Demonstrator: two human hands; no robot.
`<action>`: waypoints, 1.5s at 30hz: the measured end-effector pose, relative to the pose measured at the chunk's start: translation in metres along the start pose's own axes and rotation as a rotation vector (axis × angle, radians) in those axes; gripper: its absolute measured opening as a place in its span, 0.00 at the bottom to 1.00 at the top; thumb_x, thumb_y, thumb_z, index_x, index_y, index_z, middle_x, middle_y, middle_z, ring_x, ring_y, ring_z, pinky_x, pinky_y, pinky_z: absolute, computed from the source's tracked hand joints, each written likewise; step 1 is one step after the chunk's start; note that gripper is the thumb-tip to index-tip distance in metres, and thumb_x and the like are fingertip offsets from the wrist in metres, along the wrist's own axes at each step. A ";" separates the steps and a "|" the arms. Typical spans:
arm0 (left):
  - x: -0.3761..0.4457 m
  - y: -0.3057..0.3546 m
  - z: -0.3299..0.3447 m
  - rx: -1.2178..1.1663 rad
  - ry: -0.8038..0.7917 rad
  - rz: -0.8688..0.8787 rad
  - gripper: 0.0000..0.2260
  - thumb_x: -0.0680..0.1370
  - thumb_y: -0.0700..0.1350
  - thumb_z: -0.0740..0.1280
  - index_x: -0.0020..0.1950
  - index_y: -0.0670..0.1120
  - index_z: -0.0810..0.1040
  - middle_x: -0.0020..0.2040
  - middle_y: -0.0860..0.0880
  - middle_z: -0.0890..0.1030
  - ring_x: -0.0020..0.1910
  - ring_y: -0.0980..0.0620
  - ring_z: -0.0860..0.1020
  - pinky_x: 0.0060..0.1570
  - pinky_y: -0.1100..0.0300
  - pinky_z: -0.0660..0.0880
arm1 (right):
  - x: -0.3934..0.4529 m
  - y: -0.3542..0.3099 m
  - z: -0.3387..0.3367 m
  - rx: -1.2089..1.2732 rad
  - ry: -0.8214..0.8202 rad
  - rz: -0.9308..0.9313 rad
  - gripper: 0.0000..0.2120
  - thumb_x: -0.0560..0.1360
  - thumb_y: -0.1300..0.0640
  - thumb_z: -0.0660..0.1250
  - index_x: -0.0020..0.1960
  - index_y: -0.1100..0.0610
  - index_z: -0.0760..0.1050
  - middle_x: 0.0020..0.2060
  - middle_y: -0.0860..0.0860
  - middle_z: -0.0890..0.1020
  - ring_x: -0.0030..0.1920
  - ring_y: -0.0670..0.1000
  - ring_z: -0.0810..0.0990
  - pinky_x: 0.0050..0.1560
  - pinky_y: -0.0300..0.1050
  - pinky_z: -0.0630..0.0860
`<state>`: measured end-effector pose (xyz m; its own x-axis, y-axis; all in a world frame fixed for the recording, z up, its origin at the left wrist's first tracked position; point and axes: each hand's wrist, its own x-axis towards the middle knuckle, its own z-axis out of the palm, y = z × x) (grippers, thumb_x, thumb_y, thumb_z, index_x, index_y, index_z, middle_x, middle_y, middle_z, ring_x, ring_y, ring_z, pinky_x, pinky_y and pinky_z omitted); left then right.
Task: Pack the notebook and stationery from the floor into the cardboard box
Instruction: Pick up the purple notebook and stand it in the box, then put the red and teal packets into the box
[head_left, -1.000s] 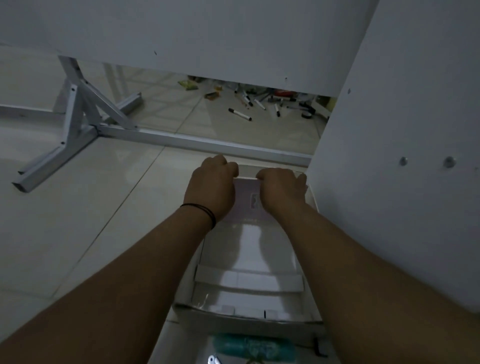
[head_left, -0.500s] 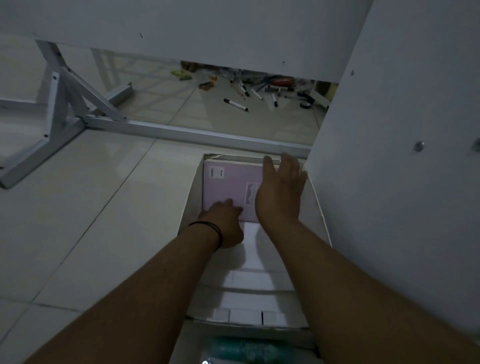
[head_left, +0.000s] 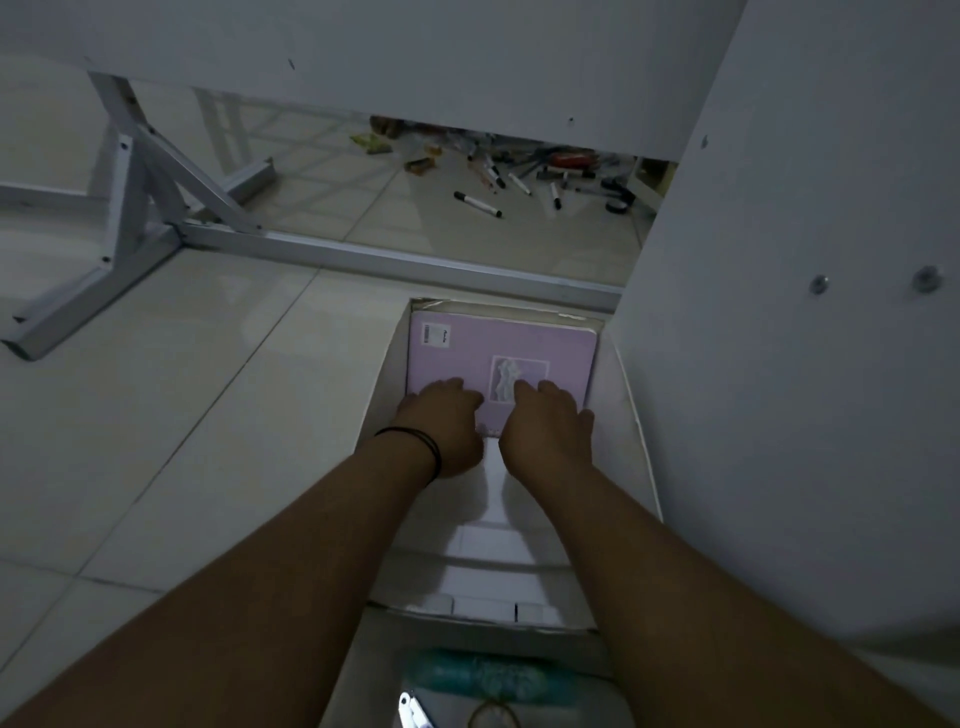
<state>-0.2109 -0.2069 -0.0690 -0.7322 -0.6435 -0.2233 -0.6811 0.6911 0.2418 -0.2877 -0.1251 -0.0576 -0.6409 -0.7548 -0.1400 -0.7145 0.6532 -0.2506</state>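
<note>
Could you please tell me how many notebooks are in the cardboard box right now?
1: a purple notebook lies flat at the far end of the cardboard box, under both hands' fingers. Others beneath it would be hidden.

Notebook (head_left: 498, 353) in the cardboard box's (head_left: 636, 441) far end, markers (head_left: 478, 204) beyond.

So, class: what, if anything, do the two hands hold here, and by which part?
Both the left hand and right hand rest on the near edge of the purple notebook inside the cardboard box; a true grip cannot be told.

Both arms reach forward; left hand (head_left: 444, 428) and right hand (head_left: 548, 428) lie palm-down, fingers loosely bent
</note>
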 end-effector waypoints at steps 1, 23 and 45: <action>-0.002 0.002 -0.004 -0.009 0.019 0.000 0.23 0.76 0.48 0.63 0.71 0.47 0.67 0.71 0.44 0.68 0.70 0.44 0.67 0.70 0.48 0.65 | -0.003 -0.001 -0.003 0.012 0.007 0.001 0.21 0.75 0.62 0.60 0.68 0.57 0.66 0.64 0.59 0.71 0.66 0.60 0.68 0.69 0.59 0.62; -0.245 0.100 -0.076 -0.232 0.407 0.075 0.11 0.76 0.49 0.63 0.47 0.45 0.82 0.45 0.48 0.82 0.45 0.49 0.78 0.43 0.63 0.69 | -0.263 0.075 -0.118 0.130 -0.141 -0.281 0.10 0.78 0.59 0.58 0.53 0.56 0.77 0.50 0.54 0.81 0.47 0.54 0.79 0.49 0.50 0.78; -0.242 0.170 0.107 -0.493 -0.284 -0.413 0.14 0.72 0.51 0.70 0.48 0.41 0.78 0.45 0.46 0.80 0.44 0.51 0.79 0.38 0.65 0.72 | -0.243 0.208 -0.087 0.197 -0.159 0.064 0.10 0.76 0.60 0.58 0.49 0.60 0.78 0.48 0.56 0.82 0.43 0.52 0.76 0.31 0.38 0.65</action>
<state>-0.1490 0.1014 -0.0749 -0.4314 -0.6639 -0.6109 -0.8728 0.1358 0.4688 -0.3048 0.1992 0.0077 -0.6193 -0.7228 -0.3067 -0.5956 0.6870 -0.4162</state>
